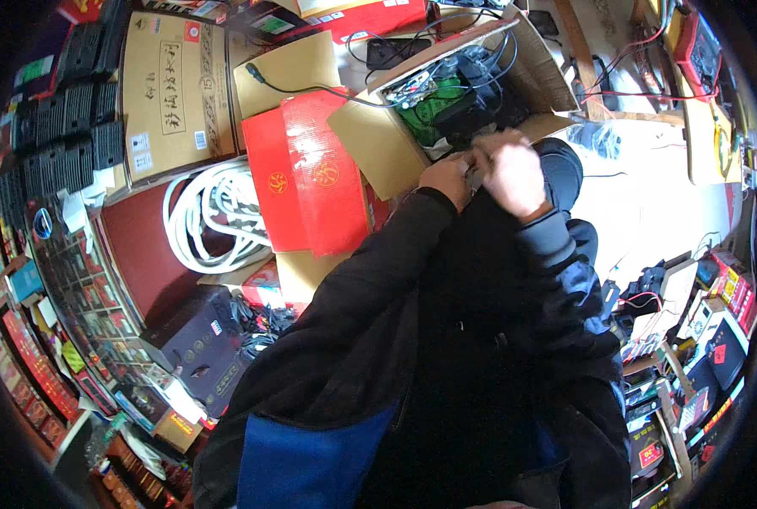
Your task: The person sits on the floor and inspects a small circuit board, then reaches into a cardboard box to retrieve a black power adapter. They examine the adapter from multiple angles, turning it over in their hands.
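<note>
My left hand (447,181) and blurred right hand (513,172) meet, fingers curled; I cannot tell what they grip. Just beyond sits the open carton (377,140), its jumbled black gear (472,112) nearer my right hand

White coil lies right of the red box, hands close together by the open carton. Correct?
One fix: in the head view, the white coil lies left of the red box, not right. The left hand and right hand are close together by the open carton, as you said.
</note>
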Tool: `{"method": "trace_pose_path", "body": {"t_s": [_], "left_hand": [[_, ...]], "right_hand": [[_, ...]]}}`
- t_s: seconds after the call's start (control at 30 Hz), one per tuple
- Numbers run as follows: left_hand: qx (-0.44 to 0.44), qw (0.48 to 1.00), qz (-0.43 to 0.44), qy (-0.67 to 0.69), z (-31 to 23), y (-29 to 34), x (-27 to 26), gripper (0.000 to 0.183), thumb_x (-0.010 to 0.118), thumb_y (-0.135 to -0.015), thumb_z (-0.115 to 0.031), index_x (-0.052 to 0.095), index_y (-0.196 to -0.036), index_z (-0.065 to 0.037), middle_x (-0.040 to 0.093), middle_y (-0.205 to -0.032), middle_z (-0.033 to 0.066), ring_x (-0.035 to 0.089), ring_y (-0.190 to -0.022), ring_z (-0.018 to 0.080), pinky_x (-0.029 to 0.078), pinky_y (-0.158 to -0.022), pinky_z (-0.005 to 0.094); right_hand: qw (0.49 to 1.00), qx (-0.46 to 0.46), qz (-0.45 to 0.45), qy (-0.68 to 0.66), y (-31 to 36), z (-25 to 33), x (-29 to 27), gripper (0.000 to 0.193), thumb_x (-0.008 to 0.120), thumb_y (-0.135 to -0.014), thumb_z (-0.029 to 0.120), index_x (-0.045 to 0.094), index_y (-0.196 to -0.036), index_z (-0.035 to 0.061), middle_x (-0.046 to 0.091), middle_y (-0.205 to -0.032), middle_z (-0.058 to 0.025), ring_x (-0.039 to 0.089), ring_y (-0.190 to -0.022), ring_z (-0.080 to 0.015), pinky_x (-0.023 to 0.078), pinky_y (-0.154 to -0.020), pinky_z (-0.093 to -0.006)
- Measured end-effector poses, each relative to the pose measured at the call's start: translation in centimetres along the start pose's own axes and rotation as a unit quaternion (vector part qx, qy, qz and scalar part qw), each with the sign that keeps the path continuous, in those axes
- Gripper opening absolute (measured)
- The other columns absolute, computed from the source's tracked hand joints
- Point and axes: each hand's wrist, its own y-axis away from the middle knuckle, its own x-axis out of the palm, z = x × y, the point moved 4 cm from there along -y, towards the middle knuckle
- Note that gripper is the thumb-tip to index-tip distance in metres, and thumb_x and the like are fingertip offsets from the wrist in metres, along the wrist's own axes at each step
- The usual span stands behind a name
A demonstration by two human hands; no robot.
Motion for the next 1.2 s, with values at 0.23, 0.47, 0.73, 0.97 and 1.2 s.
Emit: {"method": "trace_pose_path", "body": {"t_s": [0.23, 0.47, 0.73, 0.97, 1.2], "left_hand": [[-0.018, 0.976, -0.215, 0.037, 9.2, 8.9, -8.4, 0.052, 0.078, -0.093, -0.033, 0.068, -0.134, -0.003, 0.07, -0.13, 0.0222, 0.064, -0.125, 0.0391, 0.049, -0.11, 0.0471], [-0.297, 0.905, -0.287, 0.097, 21.7, 13.9, -14.0, 0.074, 0.083, -0.091, -0.03, 0.053, -0.148, 0.007, 0.069, -0.129, 0.0256, 0.066, -0.119, 0.033, 0.052, -0.103, 0.0409], [-0.058, 0.944, -0.222, 0.238, 10.0, 13.6, -11.5, 0.057, 0.079, -0.09, -0.025, 0.064, -0.138, 0.002, 0.074, -0.12, 0.0154, 0.071, -0.105, 0.0225, 0.056, -0.094, 0.0377], [-0.081, 0.952, -0.239, 0.176, 5.0, 13.9, -6.7, 0.091, 0.079, -0.083, -0.029, 0.038, -0.157, 0.003, 0.047, -0.154, 0.0304, 0.046, -0.145, 0.0427, 0.038, -0.121, 0.0464], [-0.007, 0.946, -0.225, 0.234, 6.3, 16.3, -3.4, 0.086, 0.078, -0.088, -0.032, 0.041, -0.159, 0.0, 0.035, -0.165, 0.0292, 0.035, -0.155, 0.0388, 0.031, -0.126, 0.0427]], "right_hand": [[0.996, -0.06, -0.058, 0.021, 1.5, 3.4, 2.4, 0.014, 0.066, -0.089, 0.019, 0.068, -0.078, 0.0097, 0.071, -0.078, -0.0121, 0.07, -0.079, -0.031, 0.053, -0.082, -0.0434], [0.998, -0.052, -0.029, -0.011, 2.5, 5.3, 4.5, 0.013, 0.069, -0.088, 0.02, 0.076, -0.09, 0.0091, 0.074, -0.089, -0.0123, 0.07, -0.087, -0.0318, 0.052, -0.085, -0.0428], [0.999, -0.038, 0.022, -0.03, 3.0, 5.9, 3.3, 0.037, 0.071, -0.096, 0.036, 0.071, -0.12, 0.0077, 0.075, -0.088, -0.0169, 0.073, -0.077, -0.0379, 0.055, -0.087, -0.0485], [0.989, -0.048, 0.104, -0.098, 0.7, 11.0, 6.7, 0.072, 0.057, -0.098, 0.068, 0.046, -0.16, 0.0319, 0.051, -0.153, -0.0296, 0.055, -0.135, -0.0491, 0.049, -0.109, -0.0514], [0.997, 0.001, 0.082, 0.009, -0.7, 11.4, 8.9, 0.064, 0.064, -0.095, 0.064, 0.066, -0.139, 0.0182, 0.05, -0.15, -0.0365, 0.059, -0.129, -0.052, 0.05, -0.107, -0.0549]]}}
